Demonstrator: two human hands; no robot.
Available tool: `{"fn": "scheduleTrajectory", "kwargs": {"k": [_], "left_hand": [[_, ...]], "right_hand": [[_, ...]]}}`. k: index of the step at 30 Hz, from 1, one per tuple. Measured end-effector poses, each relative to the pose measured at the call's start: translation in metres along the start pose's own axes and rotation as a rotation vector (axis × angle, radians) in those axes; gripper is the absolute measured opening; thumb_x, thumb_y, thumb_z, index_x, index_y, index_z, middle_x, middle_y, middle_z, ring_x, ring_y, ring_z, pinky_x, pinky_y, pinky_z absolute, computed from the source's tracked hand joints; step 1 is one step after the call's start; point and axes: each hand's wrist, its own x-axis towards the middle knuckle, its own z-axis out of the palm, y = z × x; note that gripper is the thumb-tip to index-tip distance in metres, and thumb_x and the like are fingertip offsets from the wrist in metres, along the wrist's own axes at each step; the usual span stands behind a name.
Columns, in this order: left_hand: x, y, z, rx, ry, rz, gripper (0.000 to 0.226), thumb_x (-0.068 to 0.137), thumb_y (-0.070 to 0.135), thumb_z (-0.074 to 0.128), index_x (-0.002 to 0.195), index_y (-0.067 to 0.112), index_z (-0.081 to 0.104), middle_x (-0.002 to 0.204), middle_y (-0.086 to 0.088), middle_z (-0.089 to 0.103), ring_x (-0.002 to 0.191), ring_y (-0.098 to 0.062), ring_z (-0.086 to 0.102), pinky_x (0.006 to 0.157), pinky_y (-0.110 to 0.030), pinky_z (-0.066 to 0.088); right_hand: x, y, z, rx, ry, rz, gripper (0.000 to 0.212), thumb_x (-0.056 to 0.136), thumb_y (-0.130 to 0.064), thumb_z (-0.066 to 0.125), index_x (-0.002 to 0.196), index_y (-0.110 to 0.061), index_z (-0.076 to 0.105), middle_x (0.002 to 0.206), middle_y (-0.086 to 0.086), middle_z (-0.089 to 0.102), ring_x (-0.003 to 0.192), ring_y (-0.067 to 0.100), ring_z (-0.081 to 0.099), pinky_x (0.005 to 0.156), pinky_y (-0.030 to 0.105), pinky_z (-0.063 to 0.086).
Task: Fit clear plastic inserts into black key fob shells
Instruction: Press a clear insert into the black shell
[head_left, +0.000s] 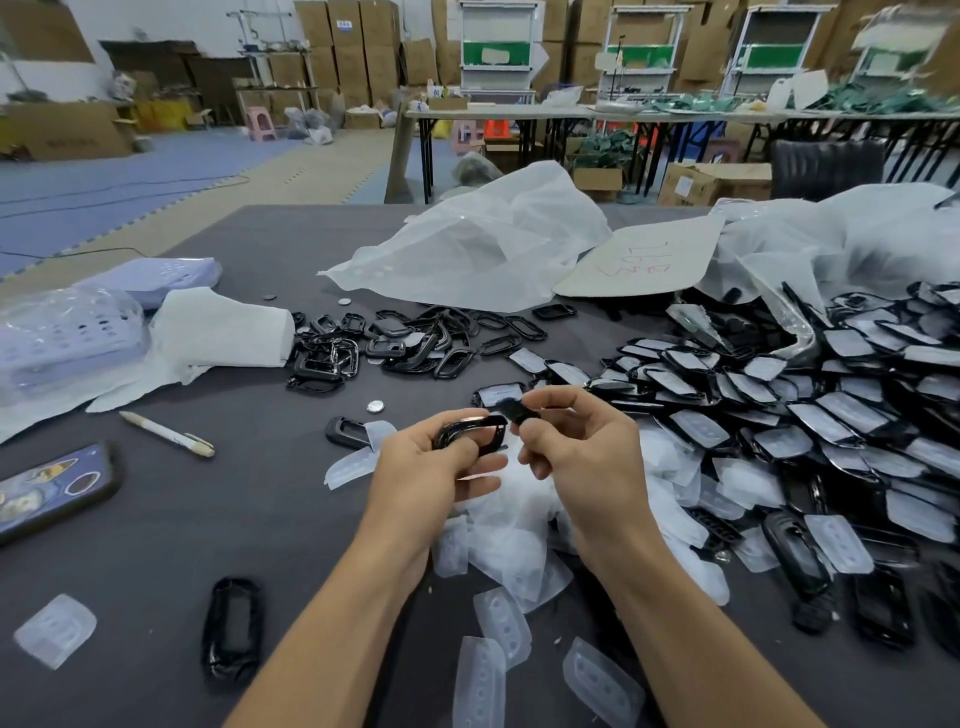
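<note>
Held in left hand (431, 467), fingers curled round it: black shell (467, 431), long axis left to right, right end toward right hand (582, 447). Pinched there: small dark piece (519, 411), identity unclear, just beside that end. Lying between the forearms, toward the body: loose clear inserts (501, 618).

The left hand (436, 462) grips a black shell (470, 431) above the grey desk (156, 545), while the right hand (582, 447) pinches a small black piece (519, 411) just beside it. Clear inserts (498, 540) lie beneath them; a pile of shells (831, 415) spreads to the right.
</note>
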Motion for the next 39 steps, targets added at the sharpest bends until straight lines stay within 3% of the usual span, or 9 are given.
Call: {"fn": "scheduleTrajectory", "kwargs": {"k": [6,16,20,22,24,27,30,35,39], "left_hand": [[0.001,0.004,0.001,-0.261,-0.129,-0.082,0.039,0.108,0.009,0.039,0.11,0.003,0.077,0.115,-0.018,0.077,0.105,-0.036,0.076,0.084,-0.042,0.065],[0.005,0.003,-0.002,-0.364,-0.195,-0.123,0.042,0.112,0.019,0.034,0.121,0.0,0.071,0.121,-0.019,0.075,0.108,-0.034,0.075,0.079,-0.037,0.064],[-0.001,0.003,0.001,-0.085,-0.157,-0.028,0.043,0.109,0.02,0.042,0.102,0.027,0.084,0.112,-0.004,0.08,0.103,-0.019,0.077,0.082,-0.032,0.062],[-0.005,0.003,0.002,0.277,0.051,0.152,0.036,0.101,0.021,0.058,0.093,0.046,0.082,0.094,0.011,0.081,0.078,-0.006,0.074,0.07,-0.021,0.057],[-0.01,0.003,0.002,0.535,0.2,0.364,0.031,0.093,0.026,0.07,0.096,0.056,0.078,0.078,0.023,0.077,0.055,-0.011,0.064,0.053,-0.021,0.051],[-0.013,0.005,0.001,0.685,0.187,0.471,0.037,0.086,0.028,0.077,0.095,0.063,0.072,0.075,0.033,0.072,0.06,-0.005,0.067,0.058,-0.024,0.055],[-0.01,0.005,-0.004,0.738,0.166,0.381,0.04,0.084,0.016,0.077,0.096,0.053,0.078,0.073,0.031,0.072,0.067,0.0,0.069,0.061,-0.017,0.054],[-0.007,0.006,0.0,0.398,0.298,0.187,0.021,0.075,0.012,0.08,0.075,0.032,0.081,0.067,0.016,0.076,0.061,0.005,0.07,0.054,-0.008,0.048],[-0.009,0.005,0.012,-0.03,0.228,0.051,0.032,0.081,-0.006,0.072,0.102,0.018,0.077,0.072,-0.011,0.076,0.054,-0.017,0.064,0.056,-0.024,0.057]], "right_hand": [[0.003,-0.002,-0.002,0.077,0.06,0.019,0.021,0.084,0.012,0.07,0.085,-0.008,0.072,0.068,0.012,0.071,0.051,0.019,0.058,0.046,0.024,0.045],[0.007,-0.002,-0.004,0.068,0.09,0.033,0.028,0.09,0.006,0.07,0.077,-0.019,0.072,0.073,-0.004,0.071,0.063,0.005,0.06,0.059,0.018,0.048],[0.005,-0.001,-0.002,0.018,0.056,-0.012,0.026,0.087,0.01,0.07,0.077,-0.014,0.073,0.068,-0.002,0.07,0.06,0.007,0.06,0.058,0.018,0.05],[0.006,-0.002,-0.006,-0.03,0.065,-0.069,0.027,0.085,0.011,0.07,0.076,-0.014,0.074,0.068,-0.002,0.071,0.06,0.007,0.063,0.059,0.018,0.051],[0.006,-0.002,-0.009,-0.149,0.025,-0.156,0.026,0.085,0.009,0.071,0.078,-0.015,0.074,0.072,-0.001,0.074,0.064,0.009,0.066,0.06,0.02,0.053],[0.004,0.0,-0.007,-0.264,-0.046,-0.239,0.025,0.084,0.007,0.07,0.08,-0.017,0.074,0.076,-0.001,0.075,0.068,0.011,0.069,0.063,0.022,0.052],[0.003,-0.001,-0.002,-0.167,-0.014,-0.215,0.028,0.083,0.009,0.072,0.078,-0.019,0.076,0.078,0.001,0.076,0.073,0.014,0.072,0.069,0.022,0.054],[0.0,-0.009,0.0,0.092,0.091,-0.054,0.029,0.079,0.005,0.081,0.071,-0.022,0.08,0.076,-0.001,0.075,0.076,0.01,0.067,0.071,0.015,0.053],[-0.011,-0.005,0.011,0.198,0.06,0.124,0.021,0.078,0.002,0.082,0.073,-0.018,0.082,0.081,0.007,0.076,0.081,0.019,0.068,0.076,0.026,0.057]]}}
